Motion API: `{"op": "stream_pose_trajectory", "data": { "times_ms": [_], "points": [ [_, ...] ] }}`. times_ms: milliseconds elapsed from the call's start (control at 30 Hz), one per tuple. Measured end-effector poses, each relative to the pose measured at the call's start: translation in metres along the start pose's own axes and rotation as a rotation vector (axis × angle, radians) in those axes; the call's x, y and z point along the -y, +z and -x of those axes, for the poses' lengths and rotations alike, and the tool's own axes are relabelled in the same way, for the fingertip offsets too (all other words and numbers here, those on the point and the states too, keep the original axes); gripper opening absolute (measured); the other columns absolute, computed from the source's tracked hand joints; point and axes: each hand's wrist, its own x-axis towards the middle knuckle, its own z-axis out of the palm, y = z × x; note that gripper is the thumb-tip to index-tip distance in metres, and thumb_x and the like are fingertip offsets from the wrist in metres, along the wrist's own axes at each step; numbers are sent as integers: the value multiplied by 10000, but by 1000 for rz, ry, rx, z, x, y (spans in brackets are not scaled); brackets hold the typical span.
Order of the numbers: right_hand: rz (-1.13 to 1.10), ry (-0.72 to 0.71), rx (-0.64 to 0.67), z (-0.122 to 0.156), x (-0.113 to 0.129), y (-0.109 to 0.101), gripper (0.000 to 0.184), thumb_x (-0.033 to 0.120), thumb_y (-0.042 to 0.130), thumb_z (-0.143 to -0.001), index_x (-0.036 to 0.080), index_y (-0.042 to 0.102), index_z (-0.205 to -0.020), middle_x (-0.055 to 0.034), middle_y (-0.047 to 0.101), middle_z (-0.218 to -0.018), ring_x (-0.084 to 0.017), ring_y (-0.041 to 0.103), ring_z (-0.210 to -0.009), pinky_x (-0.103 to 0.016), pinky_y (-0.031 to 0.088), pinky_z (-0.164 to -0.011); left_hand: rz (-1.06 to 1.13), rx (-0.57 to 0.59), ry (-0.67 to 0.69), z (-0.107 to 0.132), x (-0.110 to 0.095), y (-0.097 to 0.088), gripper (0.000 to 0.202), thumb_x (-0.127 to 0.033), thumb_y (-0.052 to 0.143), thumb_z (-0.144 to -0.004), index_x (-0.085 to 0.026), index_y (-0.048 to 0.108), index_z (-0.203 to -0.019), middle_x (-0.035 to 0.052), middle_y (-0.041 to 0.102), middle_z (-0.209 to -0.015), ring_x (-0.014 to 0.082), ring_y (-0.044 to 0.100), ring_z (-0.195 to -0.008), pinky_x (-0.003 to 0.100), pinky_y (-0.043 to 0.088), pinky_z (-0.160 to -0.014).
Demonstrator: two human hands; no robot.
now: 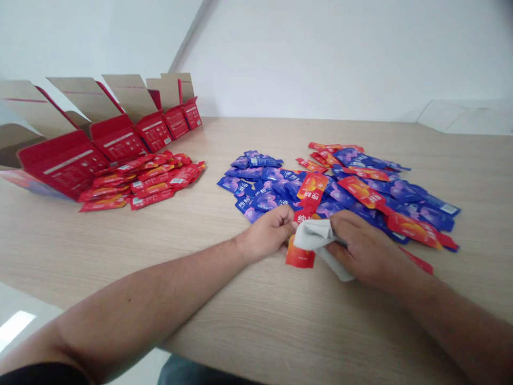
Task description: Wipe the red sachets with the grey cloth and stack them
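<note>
A red-orange pouch with a narrow neck lies at the near edge of a pile. My left hand is closed, pinching this pouch at its side. A folded pale grey cloth is gripped between the thumb and fingers of my right hand. The cloth lies over part of the pouch and hides it. Just beyond my hands, another red-orange pouch rests on a heap of purple-blue pouches.
Mixed red and purple pouches are heaped to the right. On the left, several open red boxes stand in a row with flaps raised, behind stacked red pouches. A white wall borders the wooden table.
</note>
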Motion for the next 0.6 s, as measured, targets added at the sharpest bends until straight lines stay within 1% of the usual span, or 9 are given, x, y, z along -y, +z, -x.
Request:
{"op": "stream_pose_trajectory", "data": {
  "times_ms": [67,100,133,233,300,400,467,600],
  "points": [
    [-15,-55,77,0,4,-1,39,193,607,-990,227,620,-975,-61,679,-1039,-227,704,-925,-333,575,-786,27,16,9,0,1,0,343,-477,705,-914,-202,502,-891,-54,549,-706,81,495,-573,192,385,-537],
    [-15,-63,95,-1,6,-1,53,179,607,-986,230,622,-983,-58,681,-1045,-223,704,-922,-327,571,-778,40,27,12,0,1,0,352,-489,706,-913,-202,503,-894,-51,557,-717,84,505,-582,197,398,-547],
    [-10,-54,87,-1,7,-1,60,172,607,-984,231,617,-991,-59,680,-1050,-224,703,-927,-327,569,-777,48,38,10,0,1,-1,360,-496,710,-911,-201,503,-894,-51,560,-723,84,505,-584,199,403,-549],
    [18,40,-24,-2,5,-1,61,179,610,-980,220,584,-1016,-78,667,-1053,-249,691,-969,-356,567,-819,42,45,-8,1,1,-2,357,-488,718,-912,-201,505,-897,-61,545,-711,75,477,-559,191,375,-523],
    [16,59,-33,-2,4,-2,62,184,611,-983,218,573,-1017,-82,658,-1054,-254,682,-983,-364,563,-835,26,37,-14,1,0,-3,341,-473,714,-918,-201,509,-897,-65,532,-700,73,462,-551,189,358,-512],
    [-26,-15,94,-3,9,-3,55,182,611,-995,225,579,-982,-68,664,-1072,-231,683,-976,-338,557,-814,10,33,-11,2,-1,-4,339,-484,701,-925,-204,512,-898,-63,528,-703,81,465,-556,201,375,-515],
    [-38,-28,129,-3,11,-3,57,181,610,-1001,225,584,-976,-64,669,-1082,-224,682,-979,-333,557,-822,5,37,-14,2,-1,-4,350,-501,695,-929,-205,512,-900,-61,528,-708,84,459,-558,209,386,-517],
    [1,80,-10,-5,10,-3,57,171,614,-984,206,581,-1015,-88,659,-1072,-252,665,-1007,-385,564,-888,-9,18,-7,2,-2,-5,363,-490,725,-915,-199,510,-878,-62,527,-699,77,449,-560,203,363,-521]
  ]
}}
